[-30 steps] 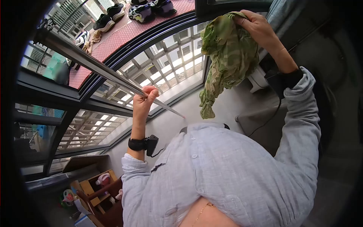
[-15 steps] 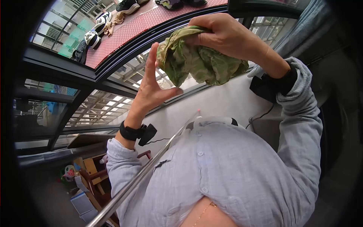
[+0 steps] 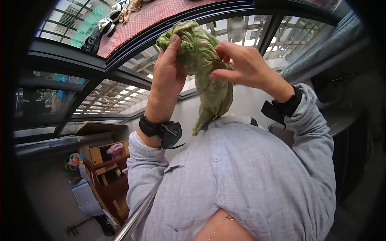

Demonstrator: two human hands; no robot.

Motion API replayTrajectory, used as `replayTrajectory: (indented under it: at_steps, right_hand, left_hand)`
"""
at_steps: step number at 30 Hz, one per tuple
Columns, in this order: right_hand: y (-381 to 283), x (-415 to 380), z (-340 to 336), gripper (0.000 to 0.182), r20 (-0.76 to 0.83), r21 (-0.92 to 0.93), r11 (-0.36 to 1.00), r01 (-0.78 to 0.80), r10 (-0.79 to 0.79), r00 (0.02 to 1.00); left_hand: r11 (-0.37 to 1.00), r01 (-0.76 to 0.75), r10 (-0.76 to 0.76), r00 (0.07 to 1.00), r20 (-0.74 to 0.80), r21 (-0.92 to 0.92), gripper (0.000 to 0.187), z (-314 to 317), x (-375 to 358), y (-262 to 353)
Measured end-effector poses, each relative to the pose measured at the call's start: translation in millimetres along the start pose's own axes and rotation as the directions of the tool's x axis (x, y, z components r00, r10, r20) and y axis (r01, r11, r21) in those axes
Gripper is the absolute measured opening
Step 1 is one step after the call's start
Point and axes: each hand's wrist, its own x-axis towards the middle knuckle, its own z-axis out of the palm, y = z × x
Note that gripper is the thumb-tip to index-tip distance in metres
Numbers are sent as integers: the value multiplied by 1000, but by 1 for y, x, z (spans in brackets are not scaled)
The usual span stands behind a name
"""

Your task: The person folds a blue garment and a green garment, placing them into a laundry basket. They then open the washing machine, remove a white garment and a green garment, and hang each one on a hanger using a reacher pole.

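Note:
A crumpled green camouflage-patterned cloth [image 3: 205, 74] hangs in front of my chest, its lower end tapering down to my shirt. My left hand [image 3: 168, 72] grips its bunched upper left part, with the thumb pressed on the front. At the cloth's right edge, my right hand [image 3: 247, 66] has bent fingers and thumb closed on the fabric; some fingertips are hidden in the folds. What kind of item the cloth is I cannot make out. Dark straps with small boxes sit on both wrists.
A metal pole [image 3: 138, 213] slants past my left side. Ahead is a dark window frame [image 3: 80, 62], with shoes [image 3: 106, 27] on a red mat [image 3: 161, 19] beyond. Wooden furniture [image 3: 106, 172] with a pink bottle [image 3: 116, 149] stands at left, a curtain [image 3: 317, 46] at right.
The left hand has gone from spread beside the cloth to gripping it. The cloth now hangs lengthwise, and the right hand has come down from its top to its right edge.

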Motion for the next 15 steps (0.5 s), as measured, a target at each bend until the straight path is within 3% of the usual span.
replayTrajectory:
  at_steps: [2,7,9,11,15]
  right_hand:
    - [11,-9,13,12,17,-68,997,-26,27,999]
    - [39,-9,-25,8,-73,7,982,-188,188,979]
    - [52,-7,-31,10,-73,41,973,-229,231,970]
    - [63,-6,-27,14,-146,59,992,-111,118,982]
    - [70,6,-21,14,-218,167,983,-73,109,970]
  left_hand:
    - [997,-26,29,999,-40,69,30,-2,2,0]
    - [928,-136,221,950,-219,348,28,-48,6,20]
    - [932,-117,225,929,-294,343,22,-62,6,29]
    - [959,-65,144,950,-277,277,23,-74,6,34]
    - [980,-42,108,933,-344,193,34,-86,9,32]
